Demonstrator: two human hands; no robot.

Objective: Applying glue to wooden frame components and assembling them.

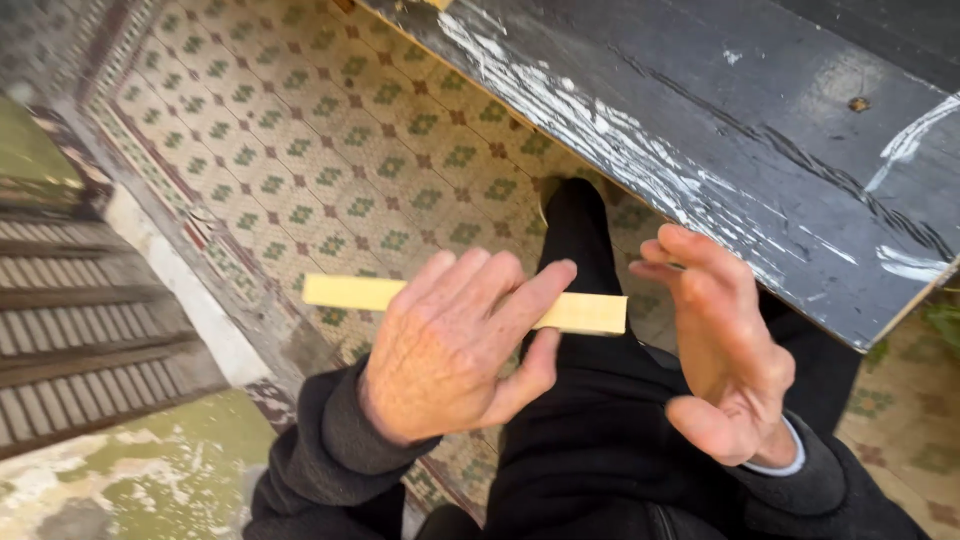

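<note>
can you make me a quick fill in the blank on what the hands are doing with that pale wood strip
1. The pale wooden strip is gripped by the ____ hand.
2. The right hand is ____, fingers spread, touching nothing.
3. The floor tiles carry a repeating ____ motif.
4. The scuffed board above the hands is painted ____.

Missing words: left; open; green; black

Left hand (450,345) pinched shut, fingers extended — right hand (725,355) spread open, palm inward.
</note>
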